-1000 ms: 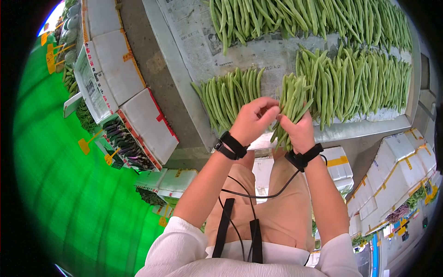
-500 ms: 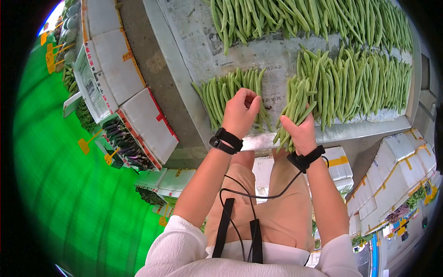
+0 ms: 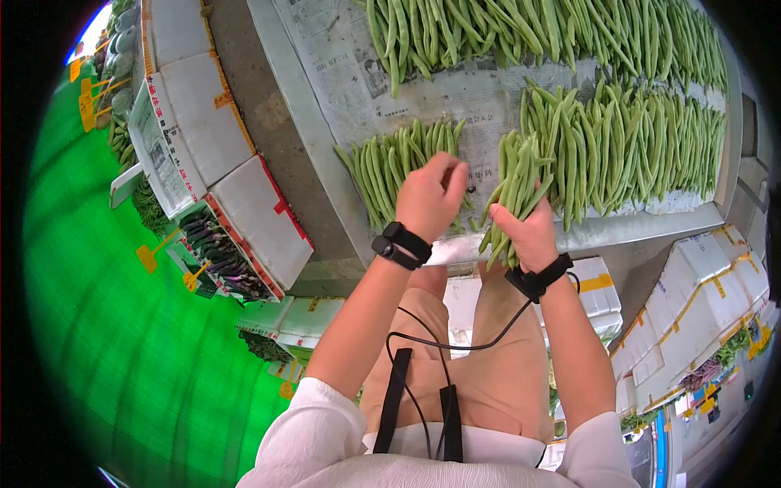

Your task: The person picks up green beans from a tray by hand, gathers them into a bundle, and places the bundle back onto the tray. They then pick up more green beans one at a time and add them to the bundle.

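My right hand (image 3: 533,237) is closed round a bunch of green beans (image 3: 514,183), its thumb lying across their near ends. The bunch tilts over the front edge of the stall, beside a long row of green beans (image 3: 618,146). My left hand (image 3: 429,198) is over the near end of a shorter row of green beans (image 3: 381,167), with its fingers curled and the thumb near the index finger. Whether anything is between those fingertips I cannot make out. Printed newspaper (image 3: 439,106) lines the surface under the beans.
Another row of green beans (image 3: 529,32) lies along the back. The stall has a metal front rim (image 3: 602,234). White foam boxes (image 3: 252,215) and a box of eggplants (image 3: 224,252) stand at left, with more foam boxes (image 3: 691,305) at right. A cable (image 3: 472,348) hangs between my arms.
My left hand has shifted slightly to the right, toward the held bunch. My right hand keeps its hold on the green beans, nearly still.
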`<action>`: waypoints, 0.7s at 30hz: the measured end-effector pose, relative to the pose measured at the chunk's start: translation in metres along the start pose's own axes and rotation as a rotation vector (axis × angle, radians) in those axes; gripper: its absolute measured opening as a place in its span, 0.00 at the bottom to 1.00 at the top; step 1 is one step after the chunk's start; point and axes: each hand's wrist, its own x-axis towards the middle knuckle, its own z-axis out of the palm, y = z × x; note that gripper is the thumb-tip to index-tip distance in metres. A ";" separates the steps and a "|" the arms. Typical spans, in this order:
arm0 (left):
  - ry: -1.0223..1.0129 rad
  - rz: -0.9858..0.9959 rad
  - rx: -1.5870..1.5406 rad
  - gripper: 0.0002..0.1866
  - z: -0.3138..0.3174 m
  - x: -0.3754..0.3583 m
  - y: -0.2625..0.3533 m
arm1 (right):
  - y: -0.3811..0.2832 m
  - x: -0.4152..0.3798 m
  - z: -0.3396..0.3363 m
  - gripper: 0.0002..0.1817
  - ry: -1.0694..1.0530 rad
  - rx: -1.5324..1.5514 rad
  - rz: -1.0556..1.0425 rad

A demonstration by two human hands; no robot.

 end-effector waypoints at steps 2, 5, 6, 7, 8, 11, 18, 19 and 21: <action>-0.141 0.031 -0.199 0.11 -0.001 -0.008 0.006 | 0.004 0.001 0.000 0.22 -0.012 0.007 0.002; -0.300 0.005 -0.314 0.11 0.001 -0.017 0.010 | 0.007 0.002 -0.001 0.22 -0.028 0.021 -0.003; -0.296 -0.015 -0.304 0.11 0.002 -0.018 0.007 | 0.008 0.002 -0.001 0.21 -0.034 0.015 -0.002; -0.292 -0.034 -0.294 0.10 0.001 -0.019 0.006 | 0.008 0.002 0.000 0.21 -0.041 0.009 -0.002; -0.288 -0.052 -0.283 0.10 0.001 -0.018 0.005 | 0.007 0.003 -0.002 0.21 -0.031 0.011 0.009; -0.206 -0.030 -0.178 0.08 -0.007 -0.025 0.008 | -0.002 0.004 -0.006 0.21 0.034 0.081 0.066; 0.029 -0.296 -0.242 0.09 -0.017 -0.019 -0.018 | -0.004 0.008 -0.014 0.20 -0.027 0.047 0.001; 0.008 -0.288 -0.245 0.10 -0.016 -0.017 -0.020 | -0.004 0.007 -0.013 0.20 -0.026 0.028 0.007; 0.008 -0.318 -0.288 0.10 -0.011 -0.015 -0.019 | -0.002 0.004 -0.008 0.20 -0.027 -0.010 0.020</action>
